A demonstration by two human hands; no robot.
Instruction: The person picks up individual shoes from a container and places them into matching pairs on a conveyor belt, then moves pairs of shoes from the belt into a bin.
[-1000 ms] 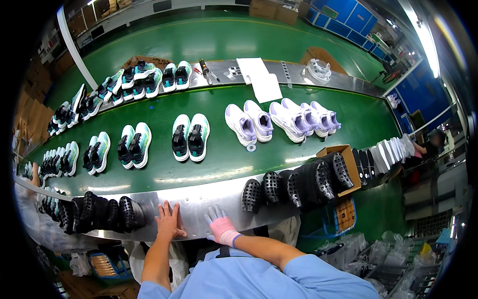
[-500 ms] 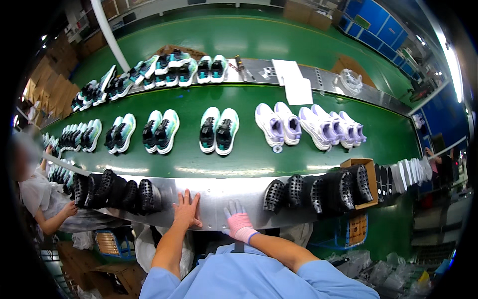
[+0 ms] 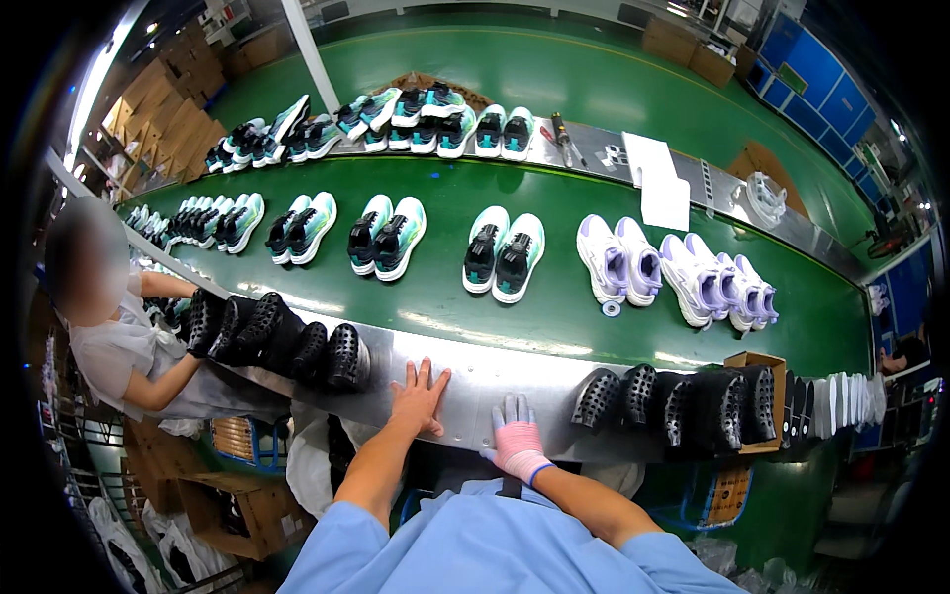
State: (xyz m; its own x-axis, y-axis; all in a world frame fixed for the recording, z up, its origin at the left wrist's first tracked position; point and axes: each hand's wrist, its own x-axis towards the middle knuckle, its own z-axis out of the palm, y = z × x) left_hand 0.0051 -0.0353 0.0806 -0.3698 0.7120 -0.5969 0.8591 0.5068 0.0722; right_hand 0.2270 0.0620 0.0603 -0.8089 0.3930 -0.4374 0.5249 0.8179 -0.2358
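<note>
My left hand (image 3: 420,398), bare, lies flat on the metal ledge (image 3: 465,381) with its fingers spread. Beside it on the right, my right hand (image 3: 517,438) rests flat on the same ledge in a grey and pink glove, fingers stretched out. Neither hand holds anything. Left of my hands stands a row of black, knobbly shoe-shaped pieces (image 3: 346,358); a similar group (image 3: 597,398) stands to the right. Beyond the ledge, on the green belt, are a pair of teal-and-black sneakers (image 3: 519,259) and several white-and-lilac sneakers (image 3: 638,262).
At the left a co-worker (image 3: 119,346) reaches to the black pieces. More teal sneakers (image 3: 391,238) line the belt, and others crowd the far shelf (image 3: 584,158), near white sheets (image 3: 665,203). A cardboard box (image 3: 777,441) and insoles (image 3: 841,404) sit at the right.
My view has turned left, so the scene sits further right. Both my hands stay flat on the ledge. The co-worker's arms have moved up to the black pieces.
</note>
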